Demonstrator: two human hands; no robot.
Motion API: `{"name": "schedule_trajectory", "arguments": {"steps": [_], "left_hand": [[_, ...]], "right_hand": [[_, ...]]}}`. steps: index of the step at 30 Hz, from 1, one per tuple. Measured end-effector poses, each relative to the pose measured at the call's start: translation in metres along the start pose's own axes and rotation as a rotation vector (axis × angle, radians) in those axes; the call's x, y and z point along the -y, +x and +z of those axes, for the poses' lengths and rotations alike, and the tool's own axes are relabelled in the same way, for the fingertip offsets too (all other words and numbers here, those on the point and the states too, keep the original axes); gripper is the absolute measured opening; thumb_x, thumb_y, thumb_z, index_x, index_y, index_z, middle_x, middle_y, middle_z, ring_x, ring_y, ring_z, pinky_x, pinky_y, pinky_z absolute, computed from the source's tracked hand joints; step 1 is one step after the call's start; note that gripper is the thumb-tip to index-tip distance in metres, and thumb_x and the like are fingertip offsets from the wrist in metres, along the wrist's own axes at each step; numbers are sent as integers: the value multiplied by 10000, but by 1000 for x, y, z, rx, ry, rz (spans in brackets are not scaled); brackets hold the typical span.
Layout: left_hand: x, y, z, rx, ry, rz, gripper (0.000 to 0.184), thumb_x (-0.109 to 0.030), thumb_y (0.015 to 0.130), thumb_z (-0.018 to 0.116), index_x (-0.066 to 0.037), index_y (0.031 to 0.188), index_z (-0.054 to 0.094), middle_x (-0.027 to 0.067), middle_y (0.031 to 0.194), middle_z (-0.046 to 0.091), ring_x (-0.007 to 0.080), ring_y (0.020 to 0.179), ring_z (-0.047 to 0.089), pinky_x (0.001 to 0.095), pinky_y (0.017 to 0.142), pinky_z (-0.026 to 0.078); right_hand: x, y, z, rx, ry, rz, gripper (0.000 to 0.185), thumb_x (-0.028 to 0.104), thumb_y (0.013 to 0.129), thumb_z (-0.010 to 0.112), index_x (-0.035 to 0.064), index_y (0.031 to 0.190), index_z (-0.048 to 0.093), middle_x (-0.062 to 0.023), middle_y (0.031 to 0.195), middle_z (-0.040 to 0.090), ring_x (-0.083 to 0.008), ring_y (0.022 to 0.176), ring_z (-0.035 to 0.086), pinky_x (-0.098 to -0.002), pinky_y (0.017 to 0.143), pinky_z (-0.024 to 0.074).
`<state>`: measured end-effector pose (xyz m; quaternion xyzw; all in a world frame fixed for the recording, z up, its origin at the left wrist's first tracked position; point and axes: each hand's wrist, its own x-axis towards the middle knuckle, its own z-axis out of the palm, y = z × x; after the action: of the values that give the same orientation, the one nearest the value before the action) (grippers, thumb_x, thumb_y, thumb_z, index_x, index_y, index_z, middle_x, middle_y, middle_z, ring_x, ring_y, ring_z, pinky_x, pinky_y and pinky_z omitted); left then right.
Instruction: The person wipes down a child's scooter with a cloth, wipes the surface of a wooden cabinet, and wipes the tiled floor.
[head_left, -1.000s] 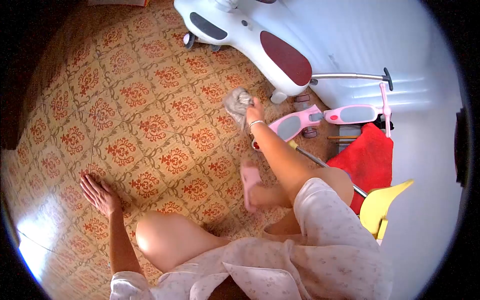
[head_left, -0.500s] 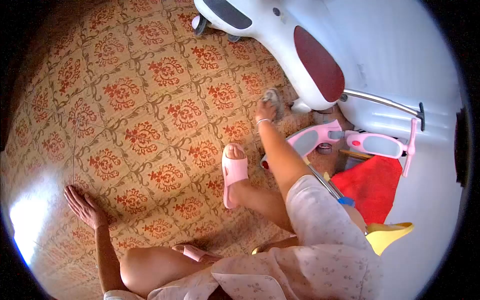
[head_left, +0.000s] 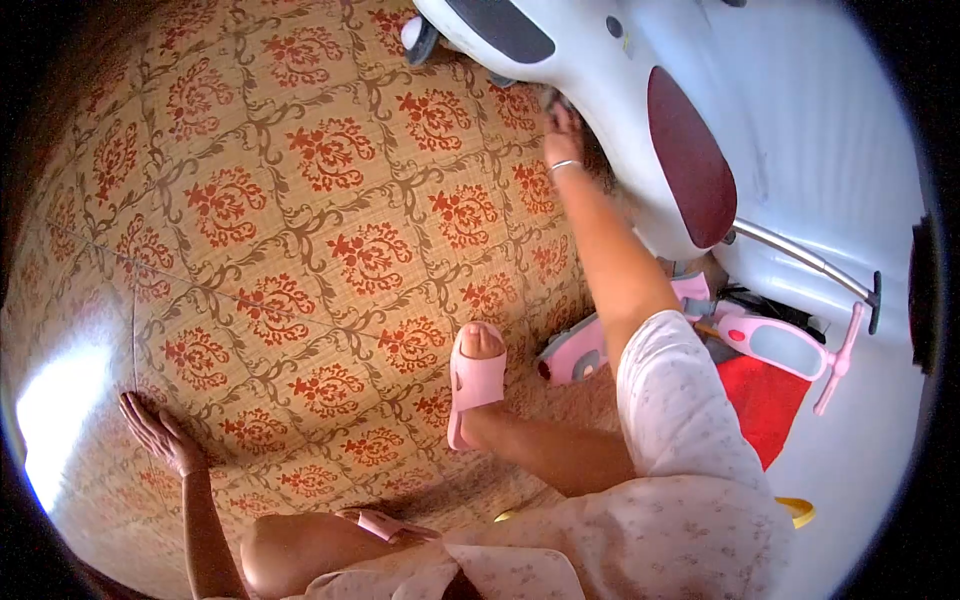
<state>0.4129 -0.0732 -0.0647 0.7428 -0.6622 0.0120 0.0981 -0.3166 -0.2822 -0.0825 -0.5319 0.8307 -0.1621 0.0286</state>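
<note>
A small, crumpled grey cloth (head_left: 552, 98), blurred and mostly hidden, is pinched under the curled fingers of the right hand (head_left: 562, 132) at the far side of the floor covered in tan tiles with red floral motifs (head_left: 300, 215). It is held just beside the left edge of a large white plastic wheeled toy with a dark red oval panel (head_left: 590, 75); whether the toy is touched cannot be told. The left hand (head_left: 165, 440) is laid flat on the floor at the near left, fingers extended. Nearer on the right, a pink-and-grey plastic scooter (head_left: 780, 345) is partly covered by the right arm.
</note>
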Motion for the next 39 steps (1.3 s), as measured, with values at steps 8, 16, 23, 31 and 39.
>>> {"name": "schedule_trajectory", "arguments": {"steps": [8, 16, 23, 31, 39], "left_hand": [[-15, 6, -9, 35, 22, -44, 578, -399, 1014, 265, -83, 1498, 250, 99, 1555, 249, 283, 1442, 201, 440, 1177, 144], [-5, 1, -14, 67, 24, -79, 573, -298, 985, 364, -72, 1497, 242, 119, 1555, 235, 295, 1444, 186, 434, 1183, 124], [-5, 4, -20, 88, 19, -70, 582, -276, 968, 361, -56, 1493, 238, 111, 1559, 227, 287, 1451, 161, 425, 1189, 114], [-7, 4, -30, 154, -41, -135, 607, -236, 956, 445, -82, 1500, 222, 113, 1563, 206, 272, 1458, 141, 422, 1187, 98], [-2, 1, -28, 136, -66, -122, 605, -302, 977, 389, -44, 1496, 214, 123, 1565, 199, 288, 1458, 134, 432, 1181, 90]], "right_hand": [[190, -125, -14, 350, 349, -292, 210, 139, 860, 640, 182, 1060, 690, -95, 1156, 558, -298, 1109, 497, -402, 983, 410], [249, -117, -9, 350, 244, -261, 689, 538, 894, 540, 97, 1409, 419, -166, 1503, 312, -358, 1388, 287, -466, 1148, 228], [438, -272, 59, 186, 466, -870, 277, 69, 809, 654, 58, 1082, 610, -77, 1037, 589, -239, 1089, 534, -389, 973, 453], [429, -308, 15, 1039, 1144, 160, 301, 175, 915, 608, 82, 1197, 559, -41, 797, 636, -104, 618, 607, -210, 518, 520], [246, -231, 4, -78, -214, -205, 428, 213, 997, 450, 115, 1410, 394, -156, 1359, 493, -304, 1162, 542, -459, 997, 453]]}}
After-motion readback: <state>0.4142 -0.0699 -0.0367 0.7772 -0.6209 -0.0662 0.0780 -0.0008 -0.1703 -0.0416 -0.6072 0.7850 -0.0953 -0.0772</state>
